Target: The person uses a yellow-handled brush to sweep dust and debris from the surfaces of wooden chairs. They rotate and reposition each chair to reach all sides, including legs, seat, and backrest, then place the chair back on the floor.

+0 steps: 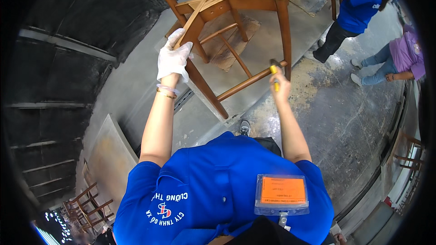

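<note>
A brown wooden chair frame (245,4), with no seat panel on it, stands tilted in front of me. My left hand (173,56), in a white glove, is closed around its near left corner, where the seat rail meets a front leg. My bare right hand (280,86) grips a yellow-and-black hand tool (274,69). That tool's dark end is up against or very near the right end of the lower rung (252,81), by the right leg; I cannot tell whether they touch. The fingers partly hide the tool, so its exact kind is unclear.
Cardboard sheets (254,28) lie under the chair on a grey platform (254,97). At the upper right are a person in a blue shirt (361,7) beside another chair frame and a person in purple (404,54). More chair frames (88,206) stand at the lower left.
</note>
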A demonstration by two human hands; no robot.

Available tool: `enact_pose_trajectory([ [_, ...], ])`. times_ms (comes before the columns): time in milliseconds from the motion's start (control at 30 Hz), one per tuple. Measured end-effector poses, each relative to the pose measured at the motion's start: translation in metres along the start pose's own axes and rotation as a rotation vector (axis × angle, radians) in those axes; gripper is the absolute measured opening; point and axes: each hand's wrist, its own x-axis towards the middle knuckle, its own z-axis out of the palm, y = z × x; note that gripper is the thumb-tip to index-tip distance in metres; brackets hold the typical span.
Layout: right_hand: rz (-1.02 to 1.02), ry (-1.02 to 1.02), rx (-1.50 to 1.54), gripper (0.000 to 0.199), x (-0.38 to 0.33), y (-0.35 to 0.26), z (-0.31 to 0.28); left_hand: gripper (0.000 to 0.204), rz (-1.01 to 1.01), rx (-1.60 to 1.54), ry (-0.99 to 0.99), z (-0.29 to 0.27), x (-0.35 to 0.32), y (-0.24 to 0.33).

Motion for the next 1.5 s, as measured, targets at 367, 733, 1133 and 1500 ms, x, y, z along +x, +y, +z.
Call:
enact_pose_trajectory([
  [367,-0.131,-0.105,0.401,0.018,0.061,0.012,0.027,0.054,0.010,-0.020,-0.059,-0.010,0.063,0.014],
  [733,-0.048,-0.614,0.657,0.022,-0.033,-0.072,0.088,0.047,0.027,-0.106,-0.112,-0.013,0.112,0.024],
  [1133,-0.088,-0.249,0.233,0.020,0.023,-0.042,0.072,0.042,0.058,-0.089,-0.123,-0.008,0.124,0.023],
  [1500,0.713,-0.253,1.934,0.025,0.067,-0.227,0.120,0.075,0.150,0.317,0.024,-0.008,0.135,0.033],
])
